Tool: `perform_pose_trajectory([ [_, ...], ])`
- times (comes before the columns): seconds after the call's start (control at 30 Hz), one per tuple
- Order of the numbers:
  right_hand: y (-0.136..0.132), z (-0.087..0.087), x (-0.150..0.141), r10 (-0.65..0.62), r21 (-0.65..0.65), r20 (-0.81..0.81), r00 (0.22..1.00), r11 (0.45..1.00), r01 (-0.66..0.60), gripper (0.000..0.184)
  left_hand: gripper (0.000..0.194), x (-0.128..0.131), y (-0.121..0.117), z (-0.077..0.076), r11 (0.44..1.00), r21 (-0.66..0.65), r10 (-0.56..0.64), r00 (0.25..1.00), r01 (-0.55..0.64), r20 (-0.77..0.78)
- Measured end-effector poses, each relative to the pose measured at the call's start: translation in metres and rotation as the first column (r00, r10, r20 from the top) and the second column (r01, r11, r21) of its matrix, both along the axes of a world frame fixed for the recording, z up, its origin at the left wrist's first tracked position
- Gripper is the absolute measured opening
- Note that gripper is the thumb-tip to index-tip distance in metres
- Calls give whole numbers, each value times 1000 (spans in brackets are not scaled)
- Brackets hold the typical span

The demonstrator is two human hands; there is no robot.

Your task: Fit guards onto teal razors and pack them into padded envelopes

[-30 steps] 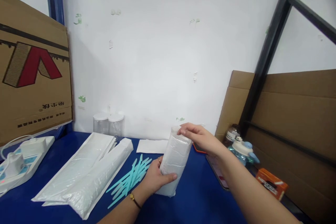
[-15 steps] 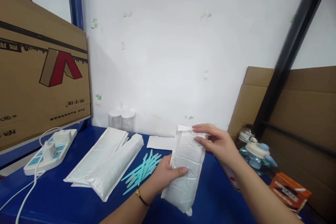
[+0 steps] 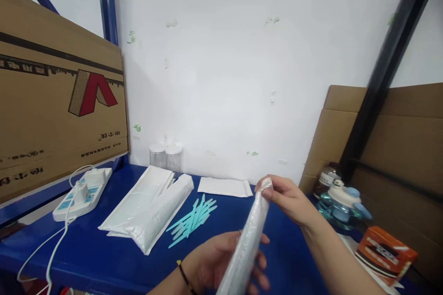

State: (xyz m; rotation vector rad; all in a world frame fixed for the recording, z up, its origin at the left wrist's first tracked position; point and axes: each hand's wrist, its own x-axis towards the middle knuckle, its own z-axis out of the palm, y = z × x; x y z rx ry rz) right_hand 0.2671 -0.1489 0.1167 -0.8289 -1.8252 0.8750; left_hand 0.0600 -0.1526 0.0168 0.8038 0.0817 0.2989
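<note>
A white bubble mailer (image 3: 249, 235) is tilted edge-on in front of me, its lower end running out of the bottom of the view. My right hand (image 3: 285, 197) pinches its upper end between thumb and fingers. Around the lower part lies my left hand (image 3: 215, 258), with the thumb side on the left and loosely spread fingers showing past the right edge. Left of the hands is a pile of turquoise plastic sticks (image 3: 194, 219) with flattened ends. Further left, a puffed white mailer (image 3: 162, 216) rests against flat white mailers (image 3: 138, 193).
A flat white mailer (image 3: 224, 186) lies near the wall. Two clear jars (image 3: 173, 159) stand behind the pile. At left are a power strip (image 3: 83, 193) with cords and a large carton (image 3: 62, 101). A teal bottle (image 3: 341, 205), brown bottle (image 3: 327, 177) and orange box (image 3: 386, 256) stand at right.
The held mailer has turned from broad side to edge-on and come lower. My left thumb has left its front face, and the left fingers now show on its right side.
</note>
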Motion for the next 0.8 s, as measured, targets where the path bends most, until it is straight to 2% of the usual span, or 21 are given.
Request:
perform_pose_trajectory([
  [0.1, 1, -3, -4, -54, -59, 95, 994, 996, 60, 25, 59, -16, -1, 13, 979, 164, 121, 993, -120, 6],
  [0.17, 3, -5, -10, -67, -58, 138, 988, 995, 75, 29, 59, -25, 0, 18, 929, 322, 204, 978, -183, -34],
  [0.27, 12, -13, -22, -82, -58, 150, 985, 994, 92, 32, 57, -34, 2, 22, 767, 576, 417, 902, -282, -114],
  [0.33, 21, -22, -30, -139, -42, 146, 980, 988, 146, 33, 52, -44, 6, 27, 669, 671, 543, 826, -319, -149],
  [0.4, 30, -33, -34, -257, 17, 126, 958, 966, 257, 38, 54, -65, 15, 38, 611, 720, 630, 753, -330, -190],
  [0.5, 42, -51, -40, -362, 24, 91, 928, 932, 361, 46, 65, -121, 39, 57, 485, 761, 817, 533, -431, -218],
  [0.57, 49, -64, -49, -305, -74, 89, 948, 947, 312, 41, 71, -164, 59, 64, 408, 794, 904, 323, -450, -280],
  [0.6, 52, -70, -57, -253, -138, 82, 964, 955, 262, 38, 72, -184, 70, 64, 329, 824, 944, 190, -461, -270],
  [0.63, 55, -75, -68, -192, -205, 69, 979, 958, 203, 34, 72, -202, 81, 61, 270, 857, 962, 98, -440, -253],
  [0.7, 61, -84, -96, -83, -324, 46, 996, 942, 93, 32, 68, -227, 102, 51, 232, 909, 968, -12, -345, -251],
  [0.73, 64, -88, -113, -47, -361, 50, 998, 931, 62, 32, 67, -235, 111, 44, 216, 941, 968, -65, -262, -241],
  [0.8, 70, -95, -150, -41, -346, 148, 988, 934, 90, 36, 67, -242, 123, 31, 186, 978, 966, -163, -100, -200],
])
